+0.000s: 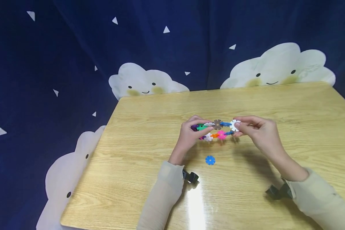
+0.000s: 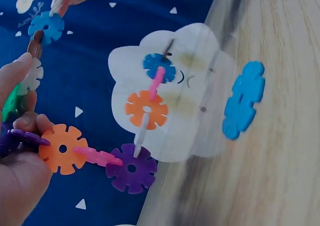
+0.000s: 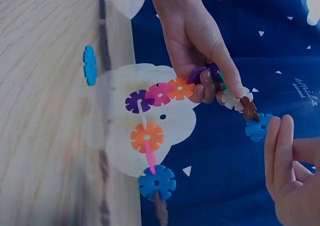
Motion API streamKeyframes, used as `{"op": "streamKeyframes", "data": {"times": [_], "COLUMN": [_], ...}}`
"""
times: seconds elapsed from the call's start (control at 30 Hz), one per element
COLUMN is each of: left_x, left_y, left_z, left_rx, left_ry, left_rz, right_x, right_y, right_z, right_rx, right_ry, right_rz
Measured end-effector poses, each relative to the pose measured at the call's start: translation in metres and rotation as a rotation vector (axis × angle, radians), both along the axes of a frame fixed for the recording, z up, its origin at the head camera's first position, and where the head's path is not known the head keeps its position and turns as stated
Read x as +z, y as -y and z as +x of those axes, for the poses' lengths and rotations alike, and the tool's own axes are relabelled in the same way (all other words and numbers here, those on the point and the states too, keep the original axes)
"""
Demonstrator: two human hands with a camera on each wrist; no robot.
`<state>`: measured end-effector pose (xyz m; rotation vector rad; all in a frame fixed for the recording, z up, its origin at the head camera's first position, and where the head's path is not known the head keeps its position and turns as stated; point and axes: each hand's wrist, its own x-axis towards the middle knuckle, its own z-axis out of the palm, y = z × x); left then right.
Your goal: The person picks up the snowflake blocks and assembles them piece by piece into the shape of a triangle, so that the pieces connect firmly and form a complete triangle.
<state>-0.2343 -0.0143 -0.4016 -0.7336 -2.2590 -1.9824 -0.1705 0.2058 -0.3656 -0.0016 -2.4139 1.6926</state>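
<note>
A chain of slotted plastic discs is held up above the table between both hands. My left hand (image 1: 188, 132) grips it around the green disc (image 1: 201, 127) and purple discs (image 3: 197, 75), thumb on a white disc (image 3: 234, 99). A brown disc (image 1: 218, 124) and a blue disc (image 3: 260, 128) follow towards my right hand (image 1: 260, 129). That hand pinches a white disc (image 1: 234, 125) at the blue one's edge; whether they are joined I cannot tell. The chain's other stretch hangs below, with orange (image 2: 63, 149), pink (image 2: 100, 157), purple (image 2: 131, 168) and further discs.
One loose blue disc (image 1: 210, 160) lies on the wooden table (image 1: 126, 153), nearer the person than the chain. A dark blue curtain (image 1: 74, 48) with white clouds and triangles hangs behind and left of the table. Each sleeve's cuff has a black wrist mount (image 1: 191, 176).
</note>
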Motion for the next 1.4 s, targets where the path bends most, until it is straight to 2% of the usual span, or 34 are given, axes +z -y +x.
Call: {"op": "streamKeyframes", "data": {"times": [0.1, 0.2, 0.43, 0.53, 0.67, 0.87, 1.07, 1.13, 1.23, 1.33, 1.4], "left_x": [0.009, 0.013, -0.008, -0.006, -0.006, -0.005, -0.005, -0.006, -0.008, -0.011, -0.011], "left_y": [0.001, 0.001, -0.001, -0.001, -0.002, -0.004, -0.003, -0.003, -0.003, -0.003, -0.002], "left_z": [0.006, 0.010, -0.005, -0.006, -0.007, -0.007, -0.006, -0.006, -0.006, -0.008, -0.008], "left_rx": [-0.002, 0.006, 0.016, 0.028, 0.033, 0.033, 0.081, 0.108, 0.134, 0.138, 0.149], "left_ry": [0.010, 0.008, -0.057, -0.072, -0.059, -0.033, -0.024, -0.033, -0.037, 0.000, 0.043], "left_rz": [0.009, 0.007, 0.034, 0.040, 0.038, -0.010, -0.015, 0.010, 0.066, 0.136, 0.177], "right_x": [-0.001, -0.003, -0.001, 0.002, 0.003, 0.003, 0.003, 0.002, 0.000, -0.004, -0.007], "right_y": [0.000, 0.000, 0.006, 0.009, 0.007, 0.005, 0.008, 0.008, 0.008, 0.009, 0.011], "right_z": [-0.001, -0.002, -0.005, -0.007, -0.009, -0.014, -0.016, -0.016, -0.017, -0.016, -0.014], "right_rx": [0.012, 0.016, 0.001, 0.007, 0.007, 0.007, 0.015, 0.032, 0.068, 0.086, 0.071], "right_ry": [-0.007, -0.018, -0.053, -0.068, -0.059, -0.103, -0.120, -0.113, -0.111, -0.142, -0.175], "right_rz": [0.005, 0.000, -0.037, -0.054, -0.063, -0.093, -0.059, -0.098, -0.228, -0.349, -0.358]}}
